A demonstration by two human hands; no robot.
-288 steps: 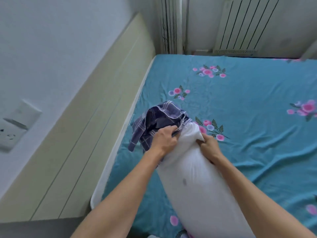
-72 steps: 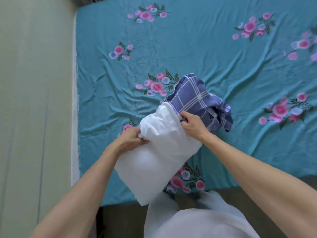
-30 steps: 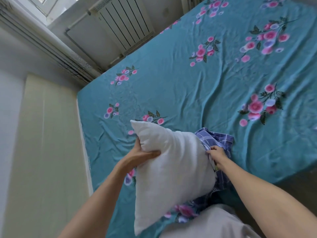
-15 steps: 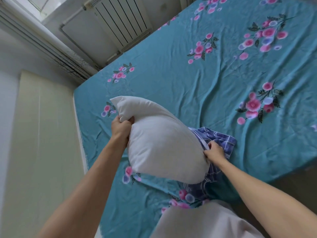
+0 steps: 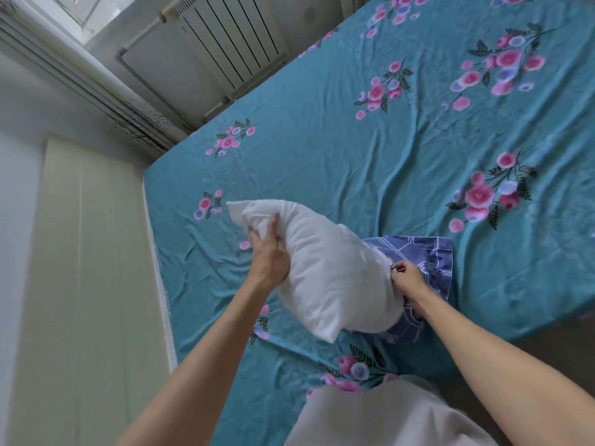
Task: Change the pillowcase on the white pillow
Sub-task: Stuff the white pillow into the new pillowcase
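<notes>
The white pillow (image 5: 325,272) is held just above the teal flowered bedsheet (image 5: 370,162), near the bed's near edge, tilted so that 1 corner points toward the headboard (image 5: 87,252) and its far end sits inside the mouth of the blue checked pillowcase (image 5: 428,262). The left hand (image 5: 270,255) has its fingers closed around a bunched fold close to that upper corner, and the cloth puckers there, which suggests a soft, light filling that gives under any squeeze. The right hand (image 5: 407,276) pinches the pillowcase's edge where it meets the pillow, fingers narrowed on the fabric. The pillow looks easy to lift with 1 hand but floppy, so it will likely sag and fold if held only at an end. The corners give the firmest purchase on it, while the thin, limp pillowcase is best taken at its open hem.
</notes>
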